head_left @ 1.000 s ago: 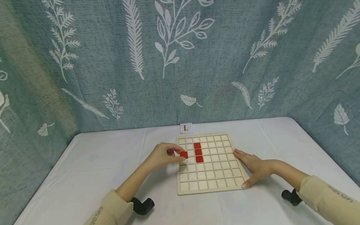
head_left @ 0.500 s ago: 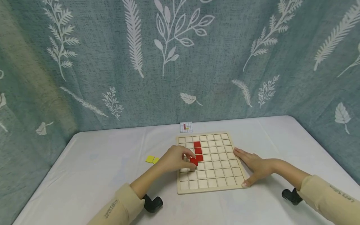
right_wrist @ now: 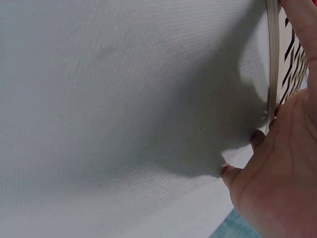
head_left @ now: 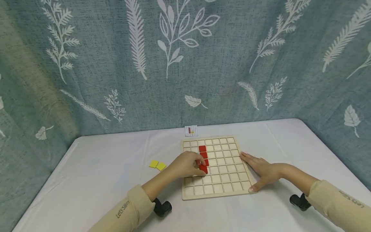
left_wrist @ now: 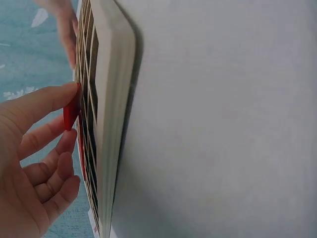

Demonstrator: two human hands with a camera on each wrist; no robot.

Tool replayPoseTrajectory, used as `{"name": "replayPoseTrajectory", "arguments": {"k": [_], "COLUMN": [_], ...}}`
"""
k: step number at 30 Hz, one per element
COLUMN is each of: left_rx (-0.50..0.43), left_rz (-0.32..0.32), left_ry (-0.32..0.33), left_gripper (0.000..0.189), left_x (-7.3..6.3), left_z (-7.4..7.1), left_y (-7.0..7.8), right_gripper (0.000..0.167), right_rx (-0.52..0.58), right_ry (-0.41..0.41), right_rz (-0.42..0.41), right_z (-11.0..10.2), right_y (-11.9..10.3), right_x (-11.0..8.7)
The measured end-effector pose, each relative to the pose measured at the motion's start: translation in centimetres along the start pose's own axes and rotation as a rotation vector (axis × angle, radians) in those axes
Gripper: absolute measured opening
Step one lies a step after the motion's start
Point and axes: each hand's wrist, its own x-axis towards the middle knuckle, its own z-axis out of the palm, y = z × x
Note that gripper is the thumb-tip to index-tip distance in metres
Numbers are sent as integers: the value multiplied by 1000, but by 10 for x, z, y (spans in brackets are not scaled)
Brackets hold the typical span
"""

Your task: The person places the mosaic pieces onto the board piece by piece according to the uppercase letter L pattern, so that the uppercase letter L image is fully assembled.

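Note:
A wooden grid board (head_left: pixel 226 178) lies on the white table with a column of red square tiles (head_left: pixel 202 149) in its cells. Just below that column, my left hand (head_left: pixel 185 166) pinches another red tile (left_wrist: pixel 72 110) between thumb and fingers. In the left wrist view this tile is tilted, its edge at the board's surface. My right hand (head_left: pixel 265 172) rests along the board's right edge, fingers and thumb spread and straight. The left hand partly covers the cells on the board's left side.
Two yellow tiles (head_left: pixel 160 166) lie on the table left of the board. Behind the board is a small card (head_left: pixel 191 130) printed with a grid and a red and yellow pattern. A patterned curtain (head_left: pixel 162 96) hangs behind the table.
My left hand has carried the red tile rightward and nearer to me, from the board's left edge to below the red column. Both yellow tiles have come into view. The right hand has stayed put.

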Motion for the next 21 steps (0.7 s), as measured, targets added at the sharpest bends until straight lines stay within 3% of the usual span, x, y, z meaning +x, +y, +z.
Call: {"name": "replayPoseTrajectory", "arguments": {"k": [9, 21], "left_rx": [5, 22], "left_rz": [54, 21], "left_ry": [-8, -9], "left_gripper": [23, 23], "left_x": [2, 4], "left_z": [4, 5], "left_y": [0, 2], "right_gripper": [119, 119], "right_rx": [-1, -10], "right_ry": [-3, 2], "right_rz": [3, -5], "right_z": [0, 0], "right_y": [0, -1], "right_x": [1, 1]}}
